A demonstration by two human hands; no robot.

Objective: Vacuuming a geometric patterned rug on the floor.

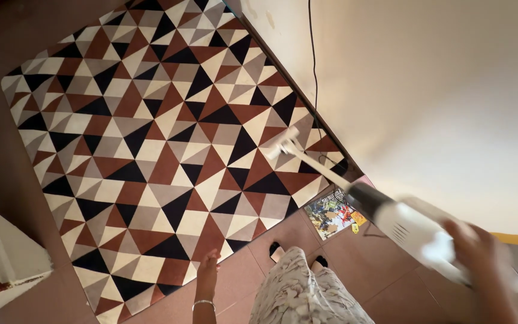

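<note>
Head view first: what do the 2 hands hold?

— Right hand (481, 255), blurred at the lower right, is wrapped around the rear of a white stick vacuum (406, 227). Left hand (207, 270) holds nothing; its fingers are loosely extended and it hangs over the near edge of the rug, a thin bracelet (203, 305) on the wrist.

— Where does the vacuum sit?

— Its body lies just ahead of the right hand, and its pale tube (319, 168) slants away up and to the left. The floor head (283, 142) at the far end rests on the triangle-patterned rug (127, 150), near the rug's edge by the wall.

— Anything else about the hands?

— Between them, low in the picture, is the person's patterned garment (301, 288), with 2 dark shoe tips (276, 249) on the brown tiled floor (385, 282). A colourful printed sheet (331, 213) lies on the floor just beyond, beneath the tube. A thin black cable (313, 54) runs down the cream wall (427, 90) far ahead of the right hand.
</note>
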